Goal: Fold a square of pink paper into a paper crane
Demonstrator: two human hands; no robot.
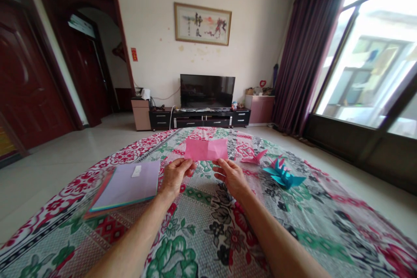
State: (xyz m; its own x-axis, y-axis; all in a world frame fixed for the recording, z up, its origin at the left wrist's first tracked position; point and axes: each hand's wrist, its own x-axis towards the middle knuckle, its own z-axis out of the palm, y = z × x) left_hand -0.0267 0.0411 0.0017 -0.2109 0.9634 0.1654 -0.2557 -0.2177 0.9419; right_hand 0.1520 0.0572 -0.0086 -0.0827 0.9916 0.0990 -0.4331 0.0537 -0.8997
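A pink rectangular paper [206, 149] with faint creases is held up above the patterned tablecloth. My left hand [177, 176] pinches its lower left corner between thumb and fingers. At the lower right corner, my right hand [230, 174] grips the same sheet, fingers curled beneath. Left of my hands lies a stack of coloured papers, with a lilac sheet [130, 182] on top and a small white label [137, 171] on it. Folded paper shapes rest to the right: a pink one [256, 157] and blue ones [285, 178], with more pink behind the blue.
The round table's floral cloth [176, 256] spreads under my forearms. Beyond its far edge stand a television [207, 91] on a low black cabinet [202, 119] and a pinkish cabinet [259, 109]. Dark curtains [302, 47] and a window are at the right, doors at the left.
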